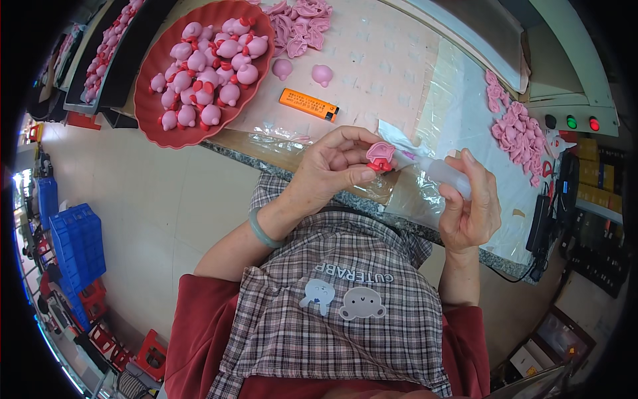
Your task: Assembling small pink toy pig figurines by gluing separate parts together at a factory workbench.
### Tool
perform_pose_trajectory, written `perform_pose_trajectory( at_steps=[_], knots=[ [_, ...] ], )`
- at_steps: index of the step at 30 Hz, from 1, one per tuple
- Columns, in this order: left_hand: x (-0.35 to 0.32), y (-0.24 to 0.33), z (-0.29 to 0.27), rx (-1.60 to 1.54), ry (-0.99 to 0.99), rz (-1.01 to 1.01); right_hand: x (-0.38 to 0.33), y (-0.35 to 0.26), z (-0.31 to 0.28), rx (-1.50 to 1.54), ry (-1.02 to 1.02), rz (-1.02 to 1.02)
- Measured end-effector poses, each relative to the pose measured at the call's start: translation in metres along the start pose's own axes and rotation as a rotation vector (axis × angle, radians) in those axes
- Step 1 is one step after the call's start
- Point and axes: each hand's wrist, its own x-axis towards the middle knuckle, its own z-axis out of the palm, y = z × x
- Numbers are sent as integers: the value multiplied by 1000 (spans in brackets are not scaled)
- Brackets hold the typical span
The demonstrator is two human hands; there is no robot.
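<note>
Up close above the table edge [312, 149], the left hand [332, 169] pinches a small pink-and-red toy piece [380, 157] between thumb and fingers, while the right hand [468, 203] clasps a translucent squeeze tube [435, 169] whose tip touches it.

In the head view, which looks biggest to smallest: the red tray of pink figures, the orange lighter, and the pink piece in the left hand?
1. Red tray
2. Orange lighter
3. Pink piece, pinched by the left hand; nearer the camera, yet it looks smaller.
</note>
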Motion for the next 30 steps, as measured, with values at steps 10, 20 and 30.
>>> perform_pose_trajectory(
  at_steps=[10, 20, 30],
  knots=[
    [0, -1, -1, 6, -2, 5, 1, 0, 1, 3, -14, -9],
    [0, 3, 3, 11, 38, -19, -4, -1, -3, 35, -10, 66],
    [0, 1, 2, 18, 45, -8, -5, -2, -2, 61, -31, 46]
  ],
)
